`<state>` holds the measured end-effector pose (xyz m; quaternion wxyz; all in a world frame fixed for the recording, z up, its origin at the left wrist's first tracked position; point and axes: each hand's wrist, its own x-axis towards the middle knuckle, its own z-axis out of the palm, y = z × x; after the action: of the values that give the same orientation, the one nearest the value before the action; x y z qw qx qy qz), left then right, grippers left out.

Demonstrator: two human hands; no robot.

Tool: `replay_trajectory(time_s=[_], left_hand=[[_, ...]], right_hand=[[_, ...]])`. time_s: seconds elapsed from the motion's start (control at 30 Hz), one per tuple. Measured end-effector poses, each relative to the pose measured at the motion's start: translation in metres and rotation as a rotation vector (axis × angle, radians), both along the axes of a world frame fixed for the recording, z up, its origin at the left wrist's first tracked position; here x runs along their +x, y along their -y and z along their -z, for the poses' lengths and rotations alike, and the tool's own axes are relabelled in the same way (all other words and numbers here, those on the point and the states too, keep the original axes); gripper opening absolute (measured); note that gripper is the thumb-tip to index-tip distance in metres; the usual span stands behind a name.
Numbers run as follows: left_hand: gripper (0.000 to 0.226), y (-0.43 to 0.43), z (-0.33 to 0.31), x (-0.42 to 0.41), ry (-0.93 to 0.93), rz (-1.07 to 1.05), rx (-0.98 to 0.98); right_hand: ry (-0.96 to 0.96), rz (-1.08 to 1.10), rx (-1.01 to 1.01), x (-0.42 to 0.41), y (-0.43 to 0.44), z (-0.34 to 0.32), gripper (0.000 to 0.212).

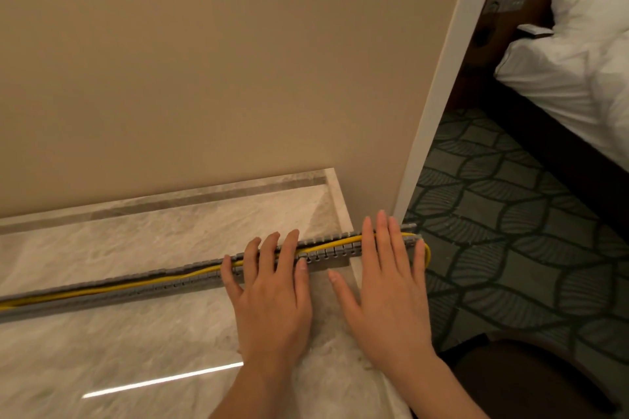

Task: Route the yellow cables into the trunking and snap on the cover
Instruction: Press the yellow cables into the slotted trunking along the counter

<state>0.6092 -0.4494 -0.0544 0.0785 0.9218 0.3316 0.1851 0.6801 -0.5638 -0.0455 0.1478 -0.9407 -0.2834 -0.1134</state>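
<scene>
Routing step: yellow cables lie in slotted trunking across the desk, lower frame. Left hand, right hand flat, released, pressing cable down. Lower right, loop overhangs; tuck it. No cover visible.

The trunking lies across the counter, cables inside it. Both hands, left hand and right hand, rest flat on its right end, which overhangs the carpet.
</scene>
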Motion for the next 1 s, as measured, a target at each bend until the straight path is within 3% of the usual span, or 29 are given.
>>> replay_trajectory(time_s=[0.33,0.83,1.0], left_hand=[[0.048,-0.001,0.004,0.001,0.013,-0.006,0.001],[0.051,-0.001,0.005,-0.011,0.020,0.022,0.028],[0.052,-0.035,0.001,-0.046,-0.072,0.067,0.150]], right_hand=[[0.017,-0.023,-0.049,0.004,-0.008,0.006,0.086],[0.109,-0.357,-0.187,0.000,-0.009,-0.003,0.071],[0.126,-0.461,-0.185,-0.010,-0.029,-0.002,0.075]])
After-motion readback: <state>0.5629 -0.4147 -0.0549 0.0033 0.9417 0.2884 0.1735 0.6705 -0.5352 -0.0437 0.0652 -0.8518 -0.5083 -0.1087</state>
